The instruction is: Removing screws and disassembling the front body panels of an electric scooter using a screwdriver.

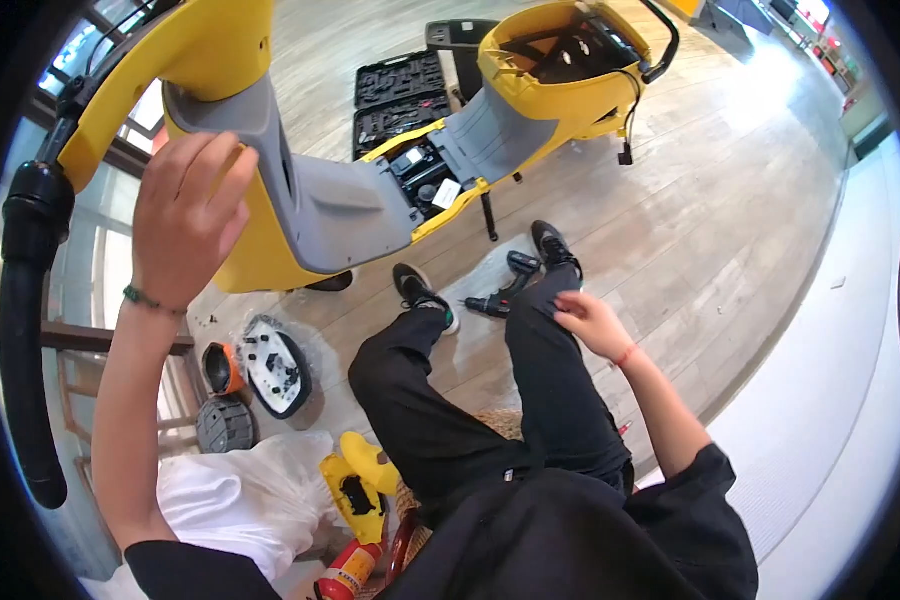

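I had my left hand up on the front column of the yellow scooter, fingers curled and pressed against the grey inner panel just under the handlebar; it looked like a bracing grip on the panel edge more than a full clasp. My right hand lay on my own right knee, well below the scooter's footboard, fingers loosely bent and holding nothing.

The scooter stood in front of me on the wooden floor, already partly stripped by my reading: the footboard cover was off, so the black battery bay in the middle showed wires and a white tag, and the seat was gone from the rear body, leaving the tub open. A loose cable hung off the rear.

Below the scooter's front wheel sat 1 black-and-white headlight piece, 1 orange-rimmed part and 1 round grey cap, all detached. A black drill lay on the floor between my 2 shoes, just under the footboard. Behind the scooter an open tool case waited.

I judged the teardown roughly midway: small covers were off, the large yellow and grey shells were still mounted.
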